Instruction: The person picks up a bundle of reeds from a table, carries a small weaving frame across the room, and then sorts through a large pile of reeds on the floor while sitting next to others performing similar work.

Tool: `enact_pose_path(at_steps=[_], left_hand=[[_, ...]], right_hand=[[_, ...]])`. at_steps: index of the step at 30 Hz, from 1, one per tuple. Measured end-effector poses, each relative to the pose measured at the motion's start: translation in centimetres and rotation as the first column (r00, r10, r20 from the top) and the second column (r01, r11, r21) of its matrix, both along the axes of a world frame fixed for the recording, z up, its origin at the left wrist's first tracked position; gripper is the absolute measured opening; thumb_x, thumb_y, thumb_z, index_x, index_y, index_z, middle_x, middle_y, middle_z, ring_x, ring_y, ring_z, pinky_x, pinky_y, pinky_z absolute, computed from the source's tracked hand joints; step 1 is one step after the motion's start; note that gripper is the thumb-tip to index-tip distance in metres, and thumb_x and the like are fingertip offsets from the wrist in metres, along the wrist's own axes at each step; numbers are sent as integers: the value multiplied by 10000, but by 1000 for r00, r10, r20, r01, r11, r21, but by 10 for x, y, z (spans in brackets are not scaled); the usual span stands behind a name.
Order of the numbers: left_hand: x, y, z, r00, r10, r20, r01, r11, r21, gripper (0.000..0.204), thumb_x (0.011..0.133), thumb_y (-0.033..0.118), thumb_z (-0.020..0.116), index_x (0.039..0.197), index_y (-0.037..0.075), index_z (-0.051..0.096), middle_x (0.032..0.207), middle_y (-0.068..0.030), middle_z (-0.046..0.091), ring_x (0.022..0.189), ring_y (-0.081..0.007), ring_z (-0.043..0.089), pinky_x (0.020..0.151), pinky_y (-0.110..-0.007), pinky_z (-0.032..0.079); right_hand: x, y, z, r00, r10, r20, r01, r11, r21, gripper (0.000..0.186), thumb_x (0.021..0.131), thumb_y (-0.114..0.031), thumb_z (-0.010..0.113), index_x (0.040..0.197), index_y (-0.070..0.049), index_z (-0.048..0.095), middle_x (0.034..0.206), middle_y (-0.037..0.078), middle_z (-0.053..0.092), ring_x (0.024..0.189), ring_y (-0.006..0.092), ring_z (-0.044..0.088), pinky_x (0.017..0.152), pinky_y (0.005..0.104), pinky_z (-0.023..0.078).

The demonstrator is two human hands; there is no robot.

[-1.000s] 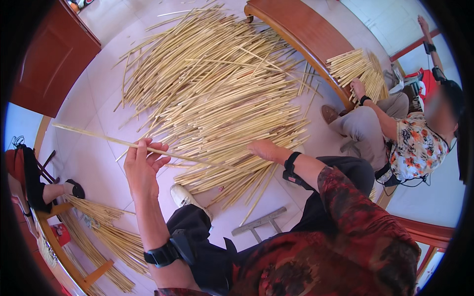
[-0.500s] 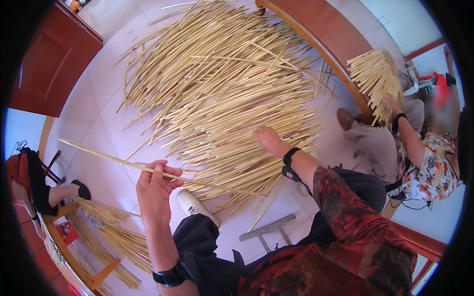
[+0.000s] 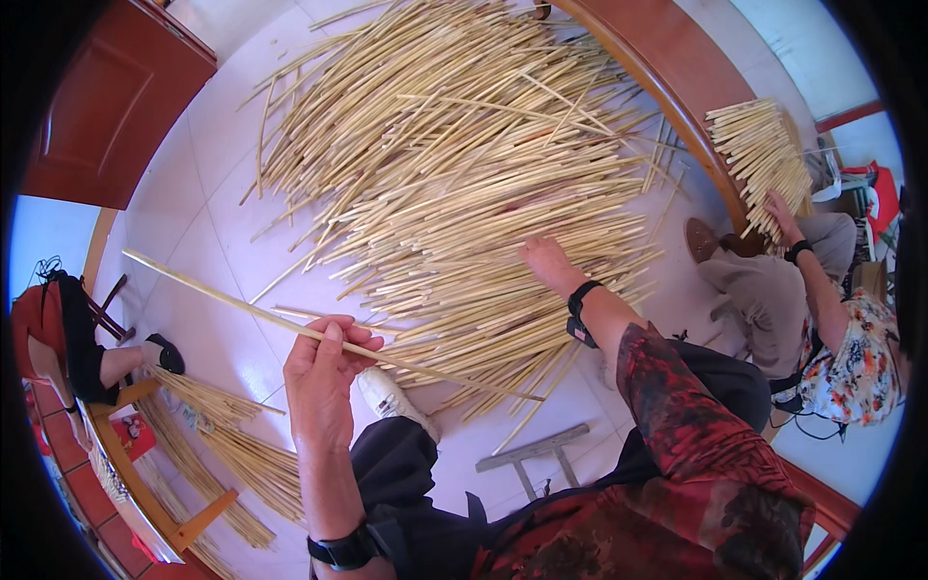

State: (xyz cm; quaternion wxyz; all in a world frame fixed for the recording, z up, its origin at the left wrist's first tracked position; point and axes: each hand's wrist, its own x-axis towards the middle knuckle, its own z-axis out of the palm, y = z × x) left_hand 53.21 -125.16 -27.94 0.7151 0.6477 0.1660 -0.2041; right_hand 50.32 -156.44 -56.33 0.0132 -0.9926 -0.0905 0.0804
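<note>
The thumb and fingers of the wearer's left hand (image 3: 324,391) are pinched together on one long, pale stick (image 3: 222,296). The stick slants at the near left side of a large heap (image 3: 464,193) of similar sticks spread over a tiled floor, its right end reaching over the heap's near edge. The right hand (image 3: 546,261) is at the near right part of the heap, fingers bent; whether they grip a stick cannot be told.

A white shoe (image 3: 391,401) and a grey metal stand (image 3: 536,449) are on the near side of the heap. To the heap's right, a reddish-brown bench (image 3: 696,58) bears a smaller pile of sticks (image 3: 759,155), laid side by side, with a co-worker's hand (image 3: 781,215) at its near edge. Left of the heap and nearer the wearer, bundles of sticks (image 3: 261,469) lie on the floor by a wooden frame (image 3: 208,512), some passing beneath its crosspiece. A dark shoe (image 3: 166,355) on another person's foot is left of the heap; a red-brown door (image 3: 116,106) stands farther off on that side.
</note>
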Motion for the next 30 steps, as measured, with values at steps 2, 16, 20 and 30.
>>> enact_pose_path(at_steps=[2,16,20,30], left_hand=[[0,1,-2,1000,-6,-2,6,1000,10,193,882,158,430,935,-14,501,767,-93,556,722,-203,592,650,-301,495],[-12,10,3,999,-13,41,17,996,-93,204,888,170,413,931,-16,482,753,-105,557,707,-207,589,641,-320,507],[-11,16,9,999,15,30,-13,998,-67,203,887,169,414,933,-16,483,761,-104,556,709,-206,590,641,-318,507],[-8,19,6,999,41,-15,-41,999,-9,211,892,167,407,941,-18,494,787,-109,548,717,-207,591,644,-311,507]], right_hand=[[-4,11,8,988,1,-157,35,974,223,174,750,-154,508,907,-109,569,826,110,537,829,296,534,712,396,437],[-29,24,25,985,43,-165,13,947,322,180,794,-235,466,807,-93,576,753,113,543,740,297,530,670,388,444],[-29,29,8,980,69,-186,-19,966,259,157,766,-202,477,786,-84,579,767,122,550,760,295,538,674,407,446],[28,50,-10,988,-32,-154,64,977,204,147,732,-72,463,812,-42,582,859,132,547,892,270,528,740,351,460]])
